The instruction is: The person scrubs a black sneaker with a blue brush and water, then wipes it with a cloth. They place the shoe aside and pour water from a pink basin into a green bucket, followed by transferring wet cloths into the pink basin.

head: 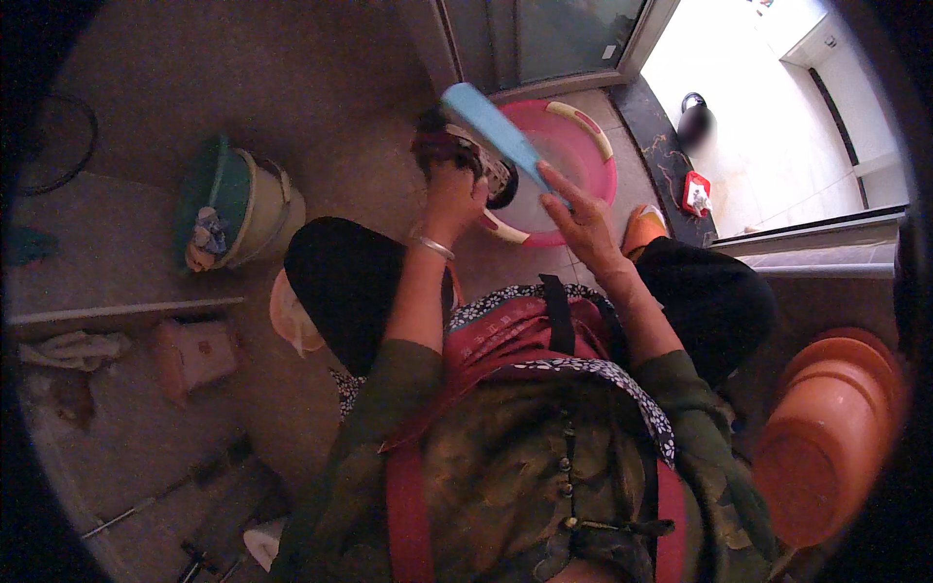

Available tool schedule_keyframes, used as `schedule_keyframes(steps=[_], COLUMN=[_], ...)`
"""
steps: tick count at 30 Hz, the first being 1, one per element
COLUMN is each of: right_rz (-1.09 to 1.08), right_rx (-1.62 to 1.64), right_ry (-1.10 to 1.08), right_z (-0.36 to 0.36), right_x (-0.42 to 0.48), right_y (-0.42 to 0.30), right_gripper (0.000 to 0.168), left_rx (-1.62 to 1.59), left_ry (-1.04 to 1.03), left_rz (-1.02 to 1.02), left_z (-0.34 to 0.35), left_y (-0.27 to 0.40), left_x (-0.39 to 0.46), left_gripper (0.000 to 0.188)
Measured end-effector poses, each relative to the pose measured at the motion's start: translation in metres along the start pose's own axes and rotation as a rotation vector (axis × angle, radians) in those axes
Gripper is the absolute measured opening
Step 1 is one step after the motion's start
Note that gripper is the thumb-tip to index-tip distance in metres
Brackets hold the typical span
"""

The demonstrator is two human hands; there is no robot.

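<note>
My left hand (pixel 453 193) grips a dark shoe (pixel 499 175), its patterned side partly hidden by my fingers, over the left part of a pink plastic basin (pixel 609 186) with pale yellow handles. In my right hand (pixel 587 218) is the handle of a light blue brush (pixel 496 127), which slants up and left across the shoe. The brush's bristles are not visible. The basin stands on the tiled floor and seems to hold cloudy water. A red apron (pixel 503 335) with a floral border covers my lap.
A cream bucket (pixel 280 211) and a green basin (pixel 200 182) with cloths stand at the left. Orange stacked buckets (pixel 838 430) are at the right. A red dish (pixel 697 195) lies on the dark door sill (pixel 649 138). A glass door (pixel 568 36) stands beyond the pink basin.
</note>
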State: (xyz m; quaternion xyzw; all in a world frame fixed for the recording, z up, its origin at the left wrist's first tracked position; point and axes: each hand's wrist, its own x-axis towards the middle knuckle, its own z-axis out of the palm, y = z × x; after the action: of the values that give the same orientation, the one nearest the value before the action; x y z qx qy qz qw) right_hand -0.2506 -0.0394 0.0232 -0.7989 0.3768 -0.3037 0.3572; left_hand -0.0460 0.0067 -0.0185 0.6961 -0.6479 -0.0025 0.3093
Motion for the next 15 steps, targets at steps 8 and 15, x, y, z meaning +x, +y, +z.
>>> schedule_keyframes(steps=[8,15], right_rz=[0.014,0.404], right_rx=[-0.149,-0.559], right_ry=[-0.133,-0.183], right_z=[0.025,0.028], right_x=[-0.016,-0.028], right_y=[0.031,0.083], right_gripper=[0.040,0.035], left_rx=[-0.019,-0.375], left_ry=[0.129,0.424], left_rz=[-0.192,-0.467], left_z=[0.002,-0.031], left_y=[-0.023,-0.016], left_x=[-0.006,0.005], left_gripper=[0.027,0.035])
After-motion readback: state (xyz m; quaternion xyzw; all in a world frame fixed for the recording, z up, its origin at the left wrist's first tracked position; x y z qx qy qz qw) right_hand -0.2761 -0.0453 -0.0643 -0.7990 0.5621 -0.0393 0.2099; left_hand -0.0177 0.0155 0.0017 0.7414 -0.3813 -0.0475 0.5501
